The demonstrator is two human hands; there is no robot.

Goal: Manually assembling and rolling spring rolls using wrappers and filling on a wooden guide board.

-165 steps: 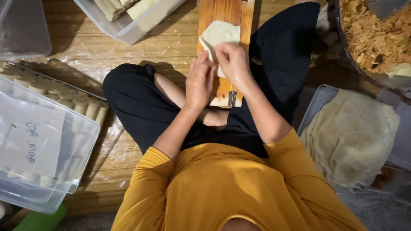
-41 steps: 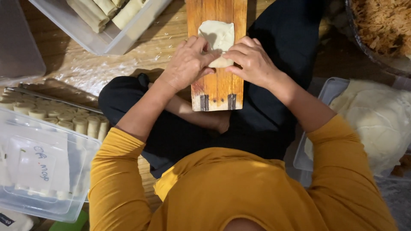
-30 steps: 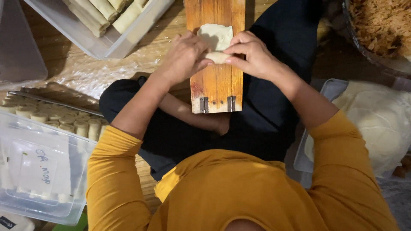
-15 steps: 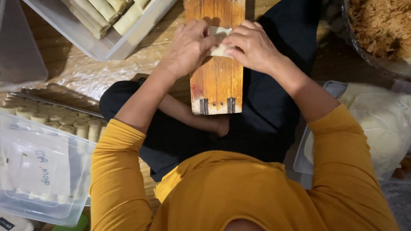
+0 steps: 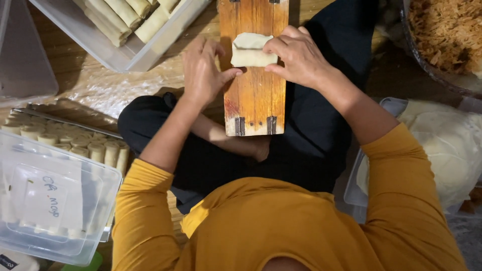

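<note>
Your left hand [image 5: 203, 75] and right hand [image 5: 296, 55] pinch the half-rolled wrapper [image 5: 252, 50] at its ends, mid wooden board [image 5: 253, 100]. Tub of finished rolls [image 5: 128, 17] left of board, filling bowl [image 5: 442, 35] right; nothing blocks.

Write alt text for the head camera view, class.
A seated person's left hand and right hand roll a pale wrapper on a wooden board. A clear tub of finished rolls sits beside it.
</note>
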